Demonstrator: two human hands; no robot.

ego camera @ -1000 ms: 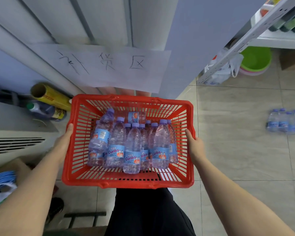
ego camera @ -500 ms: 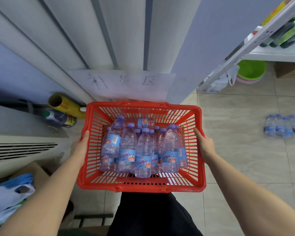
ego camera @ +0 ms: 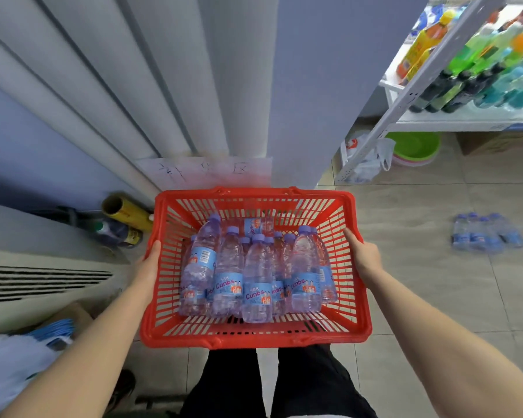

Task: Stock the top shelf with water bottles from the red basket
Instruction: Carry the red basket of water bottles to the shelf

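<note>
A red plastic basket hangs in front of me, above my legs. Several clear water bottles with purple caps and blue labels lie packed inside it, caps pointing away from me. My left hand grips the basket's left rim, thumb on top. On the opposite rim my right hand grips the same way. A white metal shelf unit rises at the upper right, its visible shelf full of coloured bottles.
A pack of water bottles lies on the tiled floor to the right. Green basins sit under the shelf. A grey pillar with a paper sign stands straight ahead. A yellow roll and a white vented unit are on the left.
The basket has come up with both hands holding it. My view has tilted up, bringing the shelf with coloured bottles into sight at the upper right.
</note>
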